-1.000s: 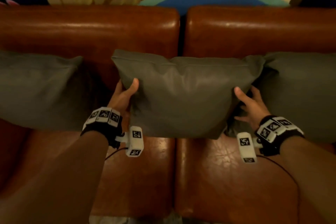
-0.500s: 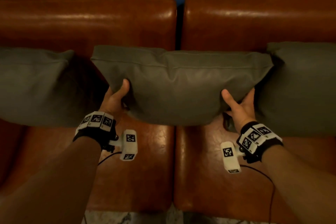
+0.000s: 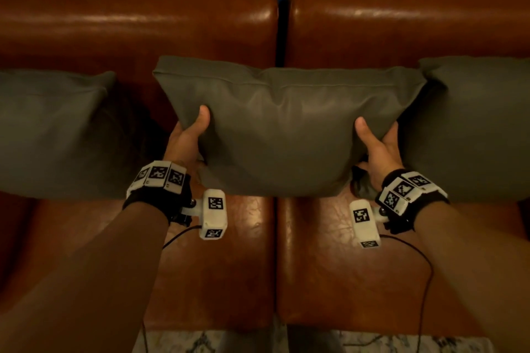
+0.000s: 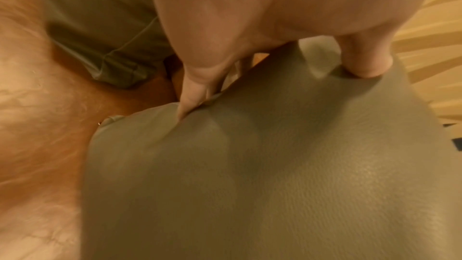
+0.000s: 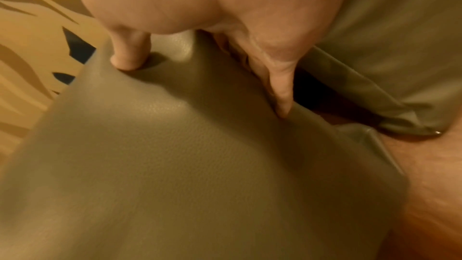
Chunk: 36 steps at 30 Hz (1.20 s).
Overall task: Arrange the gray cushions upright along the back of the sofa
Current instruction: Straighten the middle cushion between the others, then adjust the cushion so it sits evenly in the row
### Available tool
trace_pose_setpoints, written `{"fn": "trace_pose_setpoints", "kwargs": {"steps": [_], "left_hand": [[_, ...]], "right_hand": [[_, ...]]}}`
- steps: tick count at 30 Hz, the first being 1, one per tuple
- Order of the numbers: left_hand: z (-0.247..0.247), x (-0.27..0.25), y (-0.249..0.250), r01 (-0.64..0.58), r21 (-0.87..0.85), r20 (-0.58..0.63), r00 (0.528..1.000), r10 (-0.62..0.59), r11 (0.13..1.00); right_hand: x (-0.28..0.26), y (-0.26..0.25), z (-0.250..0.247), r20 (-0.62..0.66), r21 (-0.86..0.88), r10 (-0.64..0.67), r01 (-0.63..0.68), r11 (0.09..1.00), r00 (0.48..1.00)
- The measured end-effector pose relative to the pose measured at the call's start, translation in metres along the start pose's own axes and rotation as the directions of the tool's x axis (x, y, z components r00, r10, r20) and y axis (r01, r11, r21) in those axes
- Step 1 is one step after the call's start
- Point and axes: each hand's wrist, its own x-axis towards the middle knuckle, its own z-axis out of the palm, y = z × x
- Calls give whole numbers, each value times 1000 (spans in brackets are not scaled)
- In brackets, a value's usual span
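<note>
The middle gray cushion is gripped at both lower sides; the left hand clasps its 9 o'clock edge, the right hand its 3 o'clock edge, thumbs pressed on the front; it is held upright against the sofa back, between the left cushion and the right cushion; the seating step is judged in hand; next, it should be settled onto the seat and let go.

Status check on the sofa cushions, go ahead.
Both hands on the middle cushion: left hand grips its left edge, right hand its right. Cushion upright against the sofa back. Left cushion and right cushion flank it; nothing blocking.
</note>
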Motion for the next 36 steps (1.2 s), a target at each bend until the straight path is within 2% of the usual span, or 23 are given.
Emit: {"fn": "trace_pose_setpoints", "kwargs": {"steps": [4, 7, 10, 13, 15, 17, 21, 26, 29, 33, 36], "left_hand": [[3, -5, 0, 16, 49, -13, 1000, -15, 999], [-1, -9, 1, -38, 95, 36, 999, 35, 995], [-14, -12, -9, -62, 188, 60, 997, 51, 980], [-27, -15, -34, -27, 272, -56, 997, 44, 962], [-33, -22, -50, 48, 351, -113, 994, -9, 935], [-38, -30, -71, 103, 462, -59, 995, -86, 881], [-29, -49, -117, 139, 612, -35, 988, -149, 779], [35, -68, -143, 132, 708, 55, 969, -240, 694], [92, -77, -143, 105, 741, 119, 952, -283, 664], [180, -79, -146, 21, 714, 194, 954, -227, 700], [251, -76, -147, 1, 670, 193, 965, -176, 742]], "right_hand": [[0, 0, -3, -9, -64, 14, -14, 998, 1000], [-5, -2, -11, -18, -106, 19, -21, 994, 1000], [-18, 12, -24, -96, -153, 5, -20, 988, 995], [-31, 48, -42, -203, -188, 7, -46, 981, 979], [-42, 74, -55, -157, -240, 90, -126, 963, 984], [-52, 104, -72, -101, -350, 216, -238, 906, 971], [-75, 138, -98, 3, -519, 294, -250, 818, 956], [-74, 133, -142, -9, -524, 374, -323, 788, 927], [-49, 119, -184, -28, -528, 296, -265, 807, 955], [-3, 78, -249, -140, -486, 149, -199, 851, 979], [28, 36, -306, -332, -484, 58, -223, 846, 942]]}}
